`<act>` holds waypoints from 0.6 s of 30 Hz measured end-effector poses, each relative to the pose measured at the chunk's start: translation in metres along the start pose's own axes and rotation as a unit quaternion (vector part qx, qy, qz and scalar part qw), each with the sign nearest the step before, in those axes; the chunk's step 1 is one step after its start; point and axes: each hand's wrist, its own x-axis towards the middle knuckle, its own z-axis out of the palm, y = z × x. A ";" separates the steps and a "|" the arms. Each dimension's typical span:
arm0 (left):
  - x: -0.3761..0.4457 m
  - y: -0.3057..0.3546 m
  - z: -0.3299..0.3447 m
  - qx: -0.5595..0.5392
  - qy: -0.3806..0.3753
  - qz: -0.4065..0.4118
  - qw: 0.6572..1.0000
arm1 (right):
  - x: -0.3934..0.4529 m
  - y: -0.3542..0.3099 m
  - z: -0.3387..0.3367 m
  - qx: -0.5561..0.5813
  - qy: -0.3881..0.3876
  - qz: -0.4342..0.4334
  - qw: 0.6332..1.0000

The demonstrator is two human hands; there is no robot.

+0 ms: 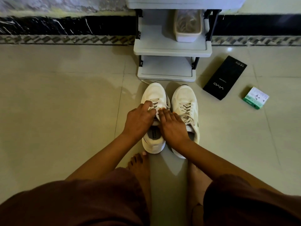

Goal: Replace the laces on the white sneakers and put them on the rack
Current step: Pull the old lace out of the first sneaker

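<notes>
Two white sneakers stand side by side on the floor, toes toward the rack. My left hand (140,119) sits on the left sneaker (153,93), its fingertips curled and pinching the lace (168,101) near the middle eyelets. My right hand (171,126) lies over the same shoe's tongue, fingertips on the lace beside the left hand; how firmly it holds is hidden. The right sneaker (185,101) stays fully laced and untouched. A loose lace end trails past the left shoe's toe. The grey shoe rack (172,51) stands just beyond the shoes.
A lidded clear container (187,28) with coiled laces sits on the rack's middle shelf. A black phone box (225,77) and a small green-and-white box (255,97) lie on the tiles to the right. My bare feet (140,167) are just behind the shoes.
</notes>
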 end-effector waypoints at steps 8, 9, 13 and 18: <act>0.006 0.003 -0.004 -0.432 0.032 -0.149 0.889 | 0.002 0.001 0.000 -0.012 -0.022 0.001 1.000; 0.006 0.002 -0.004 -0.408 0.016 -0.144 0.901 | 0.003 0.002 0.000 -0.013 -0.022 -0.001 1.000; 0.004 -0.016 -0.008 -0.105 -0.053 -0.021 0.993 | 0.002 0.003 0.001 0.000 -0.029 0.005 1.000; -0.002 -0.004 -0.012 -0.008 0.052 0.036 0.998 | 0.002 0.003 0.002 0.003 -0.022 0.003 1.000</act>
